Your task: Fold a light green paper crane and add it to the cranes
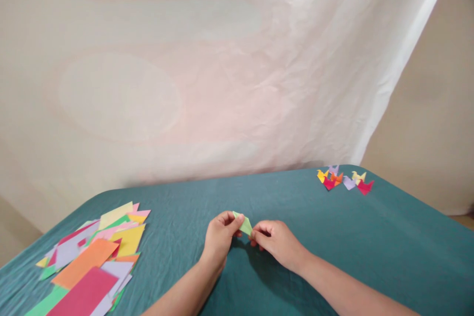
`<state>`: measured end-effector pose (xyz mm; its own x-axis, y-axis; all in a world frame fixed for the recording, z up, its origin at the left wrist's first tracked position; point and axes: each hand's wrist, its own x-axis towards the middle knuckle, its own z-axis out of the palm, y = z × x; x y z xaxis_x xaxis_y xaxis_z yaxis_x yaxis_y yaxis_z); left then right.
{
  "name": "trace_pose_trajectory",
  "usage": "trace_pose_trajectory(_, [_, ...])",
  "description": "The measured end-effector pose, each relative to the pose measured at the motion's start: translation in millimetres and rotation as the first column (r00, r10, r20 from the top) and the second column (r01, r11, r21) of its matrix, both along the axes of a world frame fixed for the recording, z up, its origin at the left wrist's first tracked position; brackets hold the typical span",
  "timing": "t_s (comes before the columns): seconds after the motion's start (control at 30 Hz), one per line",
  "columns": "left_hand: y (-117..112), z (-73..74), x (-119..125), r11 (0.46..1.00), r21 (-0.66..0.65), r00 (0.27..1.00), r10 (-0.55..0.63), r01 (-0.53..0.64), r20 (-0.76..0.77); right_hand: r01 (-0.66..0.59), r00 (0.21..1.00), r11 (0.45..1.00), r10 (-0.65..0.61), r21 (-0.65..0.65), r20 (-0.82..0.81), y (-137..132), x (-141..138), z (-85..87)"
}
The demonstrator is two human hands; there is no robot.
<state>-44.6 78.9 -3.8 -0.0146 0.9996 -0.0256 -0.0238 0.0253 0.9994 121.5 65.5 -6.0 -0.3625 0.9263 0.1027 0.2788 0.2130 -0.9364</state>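
A small folded piece of light green paper (245, 225) is held between my two hands, above the table near its middle. My left hand (221, 233) pinches its upper left part, thumb on top and fingers behind. The fingertips of my right hand (273, 238) are closed on its lower right corner. Part of the paper is hidden behind my left thumb and fingers, so its full shape does not show.
Loose coloured paper sheets (87, 261) lie in an overlapping pile at the left. Several small folded paper birds (349, 182) stand grouped at the far right. A dark green cloth covers the table (185, 207); a pale sheet (222, 84) hangs behind its back edge.
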Motion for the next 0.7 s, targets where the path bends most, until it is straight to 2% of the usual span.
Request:
trace_pose_trajectory(0.23, [4.0, 2.5, -7.2, 0.996, 0.005, 0.994, 0.089, -0.089, 0.057, -0.009, 1.0, 1.0, 0.009, -0.007, -0.027, 0.0, 0.5, -1.4])
trace_pose_trajectory(0.37, [5.8, 5.3, -11.3, 0.988, -0.044, 0.985, 0.152, -0.148, 0.082, 0.103, 0.993, 0.991, -0.098, 0.079, -0.07, -2.7, 1.8, 4.7])
trace_pose_trajectory(0.43, [2.7, 5.1, -7.5, 0.993, -0.054, 0.992, 0.105, -0.101, 0.075, 0.146, 0.986, 0.981, -0.134, 0.128, -0.099, -3.9, 1.2, 7.6])
trace_pose_trajectory(0.57, [-7.7, 5.1, 7.0, 0.992, -0.051, 0.988, -0.108, 0.114, 0.107, 0.157, 0.987, 0.976, -0.149, 0.152, -0.066, -3.3, -0.5, 6.9])
trace_pose_trajectory(0.6, [-9.8, 5.7, 9.9, 0.991, -0.05, 0.985, -0.121, 0.128, 0.121, 0.177, 0.984, 0.972, -0.172, 0.154, -0.047, -2.4, -0.4, 5.8])
trace_pose_trajectory(0.7, [-13.7, 8.5, 14.2, 0.996, -0.075, 0.986, -0.041, 0.054, 0.163, 0.272, 0.961, 0.935, -0.275, 0.228, -0.017, 0.2, 1.8, 3.1])
